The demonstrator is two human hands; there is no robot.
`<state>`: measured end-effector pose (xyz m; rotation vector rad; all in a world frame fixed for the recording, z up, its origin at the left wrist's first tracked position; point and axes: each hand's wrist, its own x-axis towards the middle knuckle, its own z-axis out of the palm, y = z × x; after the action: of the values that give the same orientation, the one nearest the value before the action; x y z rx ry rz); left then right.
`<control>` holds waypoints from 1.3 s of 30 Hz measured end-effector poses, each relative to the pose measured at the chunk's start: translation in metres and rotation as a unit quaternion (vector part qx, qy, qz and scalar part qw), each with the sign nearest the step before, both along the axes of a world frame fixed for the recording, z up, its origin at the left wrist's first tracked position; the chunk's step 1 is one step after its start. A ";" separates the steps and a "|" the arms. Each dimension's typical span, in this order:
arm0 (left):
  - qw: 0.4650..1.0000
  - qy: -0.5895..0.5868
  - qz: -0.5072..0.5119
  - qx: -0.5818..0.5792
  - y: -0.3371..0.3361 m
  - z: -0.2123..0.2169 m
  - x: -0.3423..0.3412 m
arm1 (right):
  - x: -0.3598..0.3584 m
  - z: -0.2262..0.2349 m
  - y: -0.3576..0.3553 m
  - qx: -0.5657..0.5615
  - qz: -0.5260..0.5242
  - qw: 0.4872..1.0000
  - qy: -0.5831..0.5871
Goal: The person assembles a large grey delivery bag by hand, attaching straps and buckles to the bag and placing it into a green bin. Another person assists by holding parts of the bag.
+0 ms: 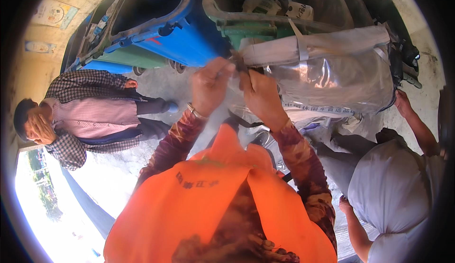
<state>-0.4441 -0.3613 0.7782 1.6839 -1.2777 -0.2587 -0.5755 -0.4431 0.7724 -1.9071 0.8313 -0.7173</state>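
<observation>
My left hand [211, 85] is closed with its fingertips bunched, slightly blurred by motion. Close beside it, my right hand [264, 93] pinches a dark strip [239, 63], whose kind I cannot tell. This strip rises between my two hands at the left end of a large bag [327, 85] with clear plastic sides and a pale fabric top. What my left fingers hold, if anything, is blurred. The bag sits against a green wheeled bin [251, 30], and a pale strap [299, 40] crosses its top edge.
A blue wheeled bin [189, 42] stands ahead of me. Inside the green bin lie white packages [261, 3]. On the left stands a person in a checked jacket [90, 85], a hand over the face. A person in a grey shirt [391, 182] on the right touches the bag's far end.
</observation>
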 end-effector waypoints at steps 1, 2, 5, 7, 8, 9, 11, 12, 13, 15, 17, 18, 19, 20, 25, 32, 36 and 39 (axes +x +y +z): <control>0.999 -0.038 -0.020 0.018 0.001 -0.001 0.000 | 0.000 0.000 -0.002 -0.031 0.006 0.999 -0.018; 0.999 0.034 0.002 0.015 0.002 -0.003 -0.001 | 0.002 -0.001 -0.004 -0.055 0.018 0.998 -0.027; 0.988 0.148 -0.032 0.001 0.002 -0.007 0.005 | 0.000 -0.003 -0.012 -0.011 0.020 0.999 -0.037; 0.977 0.211 -0.031 0.015 0.002 -0.010 0.009 | -0.008 -0.005 -0.012 0.108 -0.004 0.993 -0.036; 0.978 0.205 -0.038 0.026 0.002 -0.011 0.011 | -0.013 -0.005 -0.008 0.152 -0.011 0.981 -0.119; 0.979 0.198 -0.032 0.032 0.003 -0.012 0.011 | -0.019 -0.006 -0.002 0.173 -0.013 0.976 -0.129; 0.983 0.177 -0.019 0.042 0.005 -0.013 0.011 | -0.037 -0.006 0.020 0.207 -0.006 0.965 -0.160; 0.986 0.162 -0.014 0.044 0.007 -0.013 0.009 | -0.043 -0.005 0.032 0.212 -0.003 0.964 -0.161; 0.990 0.135 -0.014 0.042 0.008 -0.012 0.008 | -0.044 -0.005 0.040 0.229 -0.016 0.965 -0.129; 0.991 0.129 -0.006 0.040 0.009 -0.009 0.005 | -0.043 -0.005 0.053 0.226 -0.024 0.967 -0.117; 0.994 0.099 -0.004 0.039 0.010 -0.005 0.002 | -0.038 -0.002 0.058 0.237 -0.036 0.965 -0.107; 0.996 0.076 -0.002 0.038 0.010 -0.003 0.001 | -0.035 -0.001 0.058 0.241 -0.040 0.965 -0.098; 0.998 0.053 0.001 0.034 0.011 -0.001 0.000 | -0.032 0.001 0.057 0.232 -0.049 0.966 -0.101; 0.999 0.029 0.000 0.034 0.011 0.001 0.000 | -0.031 0.004 0.056 0.261 -0.041 0.959 -0.101; 0.989 -0.147 -0.033 -0.010 0.017 0.003 -0.003 | -0.036 0.015 0.053 0.389 -0.025 0.914 -0.111; 0.980 -0.185 -0.058 -0.036 0.025 0.002 -0.009 | -0.037 0.023 0.065 0.438 -0.024 0.894 -0.092; 0.973 -0.214 -0.071 -0.046 0.025 0.003 -0.011 | -0.026 0.025 0.068 0.401 -0.022 0.910 -0.103; 0.972 -0.222 -0.072 -0.032 0.022 0.006 -0.005 | -0.015 0.027 0.067 0.344 -0.036 0.933 -0.102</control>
<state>-0.4494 -0.3391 0.7840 1.6495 -1.7208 0.0828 -0.5901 -0.3759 0.7994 -1.1586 0.8765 -0.5555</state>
